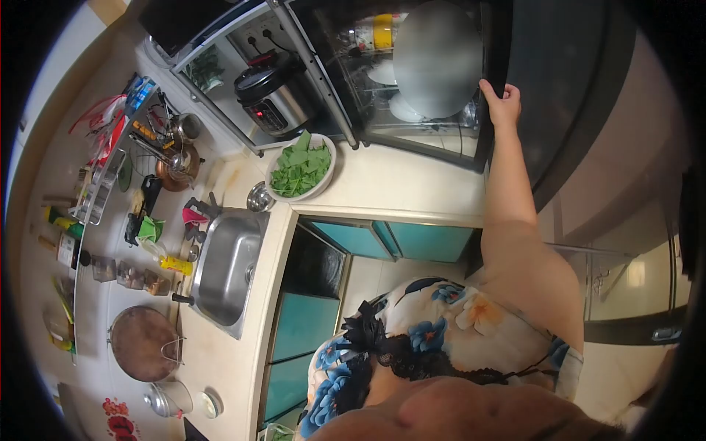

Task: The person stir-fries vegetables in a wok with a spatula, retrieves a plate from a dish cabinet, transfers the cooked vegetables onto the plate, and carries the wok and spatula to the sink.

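My right hand (504,104) reaches out at the upper right, its fingers and thumb curled around the black frame of a glass cabinet door (482,143). Through the glass, white dishes (408,108) and a jar with a yellow band (382,31) are visible. A blurred grey oval (437,59) covers the middle of the pane and hides part of what lies behind it. My left hand is out of view.
A white bowl of green leaves (301,167) stands on the counter beside a small metal bowl (259,197). Behind it is an electric pressure cooker (271,95) in an open compartment. A steel sink (229,272) lies to the left. Teal cabinet doors (430,241) are below the counter.
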Tool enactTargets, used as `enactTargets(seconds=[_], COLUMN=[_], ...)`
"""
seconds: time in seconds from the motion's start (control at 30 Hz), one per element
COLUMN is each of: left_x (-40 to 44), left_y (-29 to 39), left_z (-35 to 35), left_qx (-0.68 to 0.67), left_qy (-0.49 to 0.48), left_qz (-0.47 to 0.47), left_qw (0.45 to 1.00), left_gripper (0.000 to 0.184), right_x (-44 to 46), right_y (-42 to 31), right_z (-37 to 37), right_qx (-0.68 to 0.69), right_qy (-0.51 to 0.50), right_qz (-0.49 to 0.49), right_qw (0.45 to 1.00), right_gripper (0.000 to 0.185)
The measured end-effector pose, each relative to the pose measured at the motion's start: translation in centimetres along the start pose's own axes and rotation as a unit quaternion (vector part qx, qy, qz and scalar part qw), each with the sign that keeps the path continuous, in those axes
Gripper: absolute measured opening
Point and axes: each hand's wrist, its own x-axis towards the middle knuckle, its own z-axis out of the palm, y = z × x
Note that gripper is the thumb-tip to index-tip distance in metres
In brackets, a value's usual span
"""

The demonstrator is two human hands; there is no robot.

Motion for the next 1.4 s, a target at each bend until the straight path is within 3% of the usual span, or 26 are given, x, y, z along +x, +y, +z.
enactTargets(seconds=[0.03, 0.1, 0.13, 0.17, 0.23, 0.27, 0.3, 0.37, 0.43, 0.5, 0.57, 0.7, 0.77, 0.83, 0.97, 1.0, 1.03, 1.1, 1.17, 1.2, 1.4], left_x=[0.2, 0.7, 0.7, 1.4, -0.2, -3.4, -2.9, -6.4, -9.7, -11.0, -11.7, -12.3, -12.8, -11.6, -10.0, -10.5, -10.9, -11.2, -11.1, -11.0, -10.1], left_y=[0.4, 2.2, 3.9, 6.5, 14.0, 19.8, 22.8, 30.2, 35.8, 39.1, 41.6, 45.7, 46.5, 46.3, 45.4, 45.5, 45.5, 45.6, 45.5, 45.4, 44.3], left_z=[-0.4, -1.3, -2.3, -3.5, -7.3, -9.5, -10.8, -13.2, -14.0, -13.2, -12.7, -12.4, -13.1, -13.3, -13.0, -13.0, -13.1, -13.4, -13.7, -13.3, -13.4], left_qx=[-0.003, -0.021, -0.055, -0.095, -0.25, -0.338, -0.328, -0.29, -0.255, -0.253, -0.148, -0.133, -0.054, -0.045, -0.145, -0.115, -0.082, -0.106, -0.071, -0.147, -0.172], left_qy=[0.003, 0.013, 0.023, 0.035, 0.059, 0.069, 0.07, 0.058, 0.046, 0.051, 0.096, 0.193, 0.173, 0.244, 0.178, 0.23, 0.281, 0.273, 0.342, 0.314, 0.314], left_qz=[0.011, 0.038, 0.055, 0.081, 0.153, 0.228, 0.296, 0.376, 0.435, 0.465, 0.54, 0.567, 0.444, 0.458, 0.472, 0.498, 0.519, 0.506, 0.52, 0.499, 0.457], left_qw=[1.0, 0.999, 0.997, 0.992, 0.954, 0.911, 0.894, 0.878, 0.862, 0.847, 0.823, 0.79, 0.877, 0.854, 0.851, 0.828, 0.803, 0.811, 0.78, 0.794, 0.814], left_gripper=[0.022, 0.024, 0.024, 0.025, 0.026, 0.028, 0.035, 0.054, 0.067, 0.074, 0.085, 0.088, 0.092, 0.091, 0.083, 0.084, 0.086, 0.085, 0.078, 0.074, 0.069], right_x=[-1.3, -3.8, -5.6, -6.2, -6.5, -6.4, -6.4, -5.9, -5.3, -4.8, -4.6, -1.6, -0.7, 0.0, 2.0, 2.1, 2.4, 3.4, 3.8, 4.1, 5.3], right_y=[0.6, 1.5, 0.4, 0.5, 0.8, 1.0, 1.6, 3.2, 5.7, 7.3, 8.5, 11.7, 12.0, 12.5, 15.6, 14.8, 13.9, 18.0, 19.0, 18.9, 18.7], right_z=[-0.5, -1.9, -3.0, -3.9, -4.4, -4.7, -4.6, -2.8, 0.3, 2.9, 5.8, 10.2, 12.3, 14.2, 17.9, 18.1, 17.6, 20.8, 21.2, 21.2, 22.5], right_qx=[-0.005, 0.209, 0.283, 0.282, 0.527, 0.523, 0.522, 0.389, 0.358, 0.358, 0.365, 0.37, 0.296, 0.281, 0.308, 0.309, 0.338, 0.367, 0.384, 0.37, 0.351], right_qy=[0.002, -0.05, -0.029, -0.026, 0.005, 0.013, 0.016, -0.071, -0.159, -0.151, -0.139, -0.141, -0.161, -0.185, -0.144, -0.118, -0.134, -0.063, -0.059, -0.067, -0.02], right_qz=[0.005, -0.06, -0.143, -0.146, 0.038, 0.1, 0.096, 0.24, 0.337, 0.378, 0.424, 0.485, 0.494, 0.486, 0.516, 0.519, 0.549, 0.546, 0.562, 0.57, 0.596], right_qw=[1.0, 0.975, 0.948, 0.948, 0.849, 0.846, 0.847, 0.887, 0.856, 0.841, 0.817, 0.78, 0.802, 0.807, 0.786, 0.788, 0.753, 0.751, 0.73, 0.731, 0.723], right_gripper=[0.065, 0.045, 0.032, 0.032, 0.034, 0.035, 0.035, 0.033, 0.029, 0.028, 0.027, 0.035, 0.043, 0.049, 0.043, 0.041, 0.04, 0.04, 0.042, 0.041, 0.028])
